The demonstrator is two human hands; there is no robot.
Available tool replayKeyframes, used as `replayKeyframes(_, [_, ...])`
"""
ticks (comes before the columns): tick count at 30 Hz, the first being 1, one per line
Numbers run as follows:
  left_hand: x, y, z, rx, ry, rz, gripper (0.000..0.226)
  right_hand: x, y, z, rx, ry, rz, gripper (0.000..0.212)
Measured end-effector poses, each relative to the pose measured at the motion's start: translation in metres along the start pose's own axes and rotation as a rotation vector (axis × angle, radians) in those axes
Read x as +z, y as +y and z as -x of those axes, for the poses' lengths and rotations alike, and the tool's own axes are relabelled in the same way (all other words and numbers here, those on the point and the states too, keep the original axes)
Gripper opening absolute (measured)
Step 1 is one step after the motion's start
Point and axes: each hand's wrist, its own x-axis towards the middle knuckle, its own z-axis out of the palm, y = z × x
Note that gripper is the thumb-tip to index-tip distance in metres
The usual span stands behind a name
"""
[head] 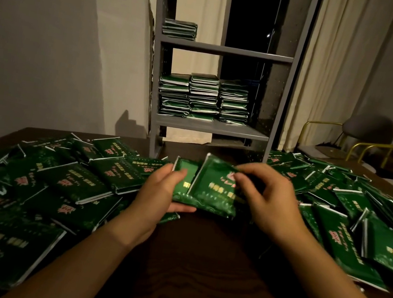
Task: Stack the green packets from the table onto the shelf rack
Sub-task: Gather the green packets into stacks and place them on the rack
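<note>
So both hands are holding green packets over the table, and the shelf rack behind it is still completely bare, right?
Not quite. The head view shows the shelf rack already holds stacked packets: three stacks on the lower shelf, a small stack above. The left hand and right hand do hold green packets over the table.

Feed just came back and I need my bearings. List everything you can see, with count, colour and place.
loose packets: many, green, strewn over the table left and right
held packets: at least two, green, between both hands
table: one, dark brown, foreground
shelf rack: one, grey, behind the table
lower stacks: three, green, lower shelf
upper stack: one, green, upper shelf, left
curtains: cream, behind the rack
chairs: grey with gold frames, right
left hand: holds packets
right hand: fingers pinch the top packet
</note>
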Motion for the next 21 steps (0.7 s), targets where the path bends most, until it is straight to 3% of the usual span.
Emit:
replayKeyframes(3, [0.011,0.0,0.013,-0.024,-0.141,-0.076,0.028,0.018,-0.001,0.003,-0.102,0.035,0.05,0.014])
replayKeyframes(7, [0.014,-0.008,0.011,-0.033,-0.097,-0.081,0.037,0.018,-0.003,0.004,-0.168,-0.019,0.086,0.026])
replayKeyframes(10, [0.012,-0.004,0.009,-0.039,-0.048,-0.009,0.039,0.012,0.002,0.004,-0.036,-0.143,0.109,0.059])
replayKeyframes(13, [0.013,0.0,0.013,0.022,-0.028,0.009,0.025,0.013,0.008,0.005,0.032,-0.19,0.017,0.055])
replayKeyframes(16, [0.011,0.005,0.012,0.142,0.103,-0.027,0.012,0.012,0.009,0.001,0.074,-0.052,-0.04,0.052])
replayKeyframes(18, [0.004,0.007,0.005,0.208,0.237,-0.049,0.008,0.008,0.009,-0.005,0.114,0.02,0.123,0.051])
replayKeyframes(21, [-0.003,0.006,-0.005,0.221,0.321,-0.068,0.022,0.008,0.008,-0.008,0.123,-0.249,0.462,0.061])
